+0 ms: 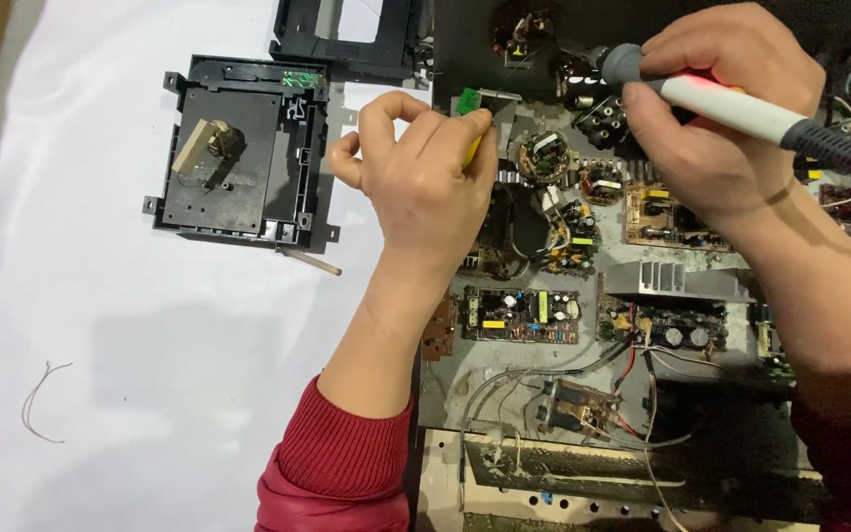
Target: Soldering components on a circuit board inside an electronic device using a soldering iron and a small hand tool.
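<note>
Black plastic drive tray [238, 148] sits on white paper at your left; your left hand [425, 172] pinches a small green part [468, 99] over the open chassis [583, 296] — your right hand [711, 108] grips the soldering iron [741, 108], so steady it.

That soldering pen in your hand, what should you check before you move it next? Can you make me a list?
1. Grip on the soldering pen: ok, the right hand is wrapped around its grey and white body.
2. Power: ok, a red glow shows on the pen's body.
3. Tip position: cannot tell, the tip is hidden behind the fingers.
4. Small green part: ok, the left hand pinches it at the fingertips.
5. Cable: ok, the ribbed grey sleeve runs off to the right, away from the circuit boards.
6. Black plastic tray: ok, it lies apart on the white sheet, away from both hands.
</note>
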